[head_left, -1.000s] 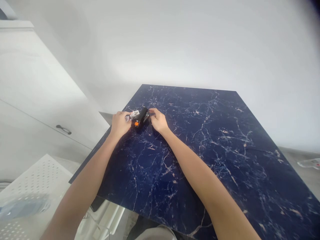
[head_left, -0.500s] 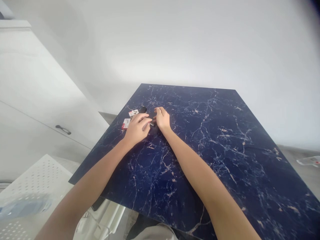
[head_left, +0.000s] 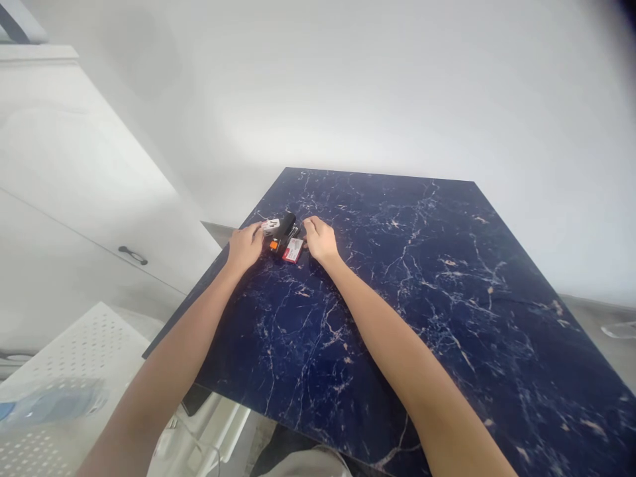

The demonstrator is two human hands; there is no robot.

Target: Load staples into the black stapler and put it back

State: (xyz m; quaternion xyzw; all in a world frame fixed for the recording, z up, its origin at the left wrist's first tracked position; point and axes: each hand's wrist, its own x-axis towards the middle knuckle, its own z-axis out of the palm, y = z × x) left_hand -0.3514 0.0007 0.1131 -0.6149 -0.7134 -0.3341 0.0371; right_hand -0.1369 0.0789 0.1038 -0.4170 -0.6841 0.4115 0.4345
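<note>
My left hand (head_left: pixel 246 246) is at the left of a small group of things on the dark blue table (head_left: pixel 377 291). Its fingers are bent and closed at the left end of a small white box (head_left: pixel 271 226) with dark print, slightly blurred. Beside that box lies a black stapler-like object (head_left: pixel 287 226) with an orange patch (head_left: pixel 273 245) near its lower end. A red-and-white box (head_left: pixel 293 250) rests just right of it. My right hand (head_left: pixel 320 240) is curled at the right, fingertips by this box; whatever they pinch is hidden.
The tabletop has white and tan veins. Beyond it rises a white wall (head_left: pixel 372 86). A white cabinet (head_left: pixel 64 172) with a dark handle (head_left: pixel 132 255) stands left. A perforated white surface (head_left: pixel 94 338) holds a clear plastic bottle (head_left: pixel 57 404) at lower left.
The red-and-white box has shifted from left of the black object to its right. My left hand has moved left, uncovering the group. My right hand has stayed nearly in place, its fingers curled more.
</note>
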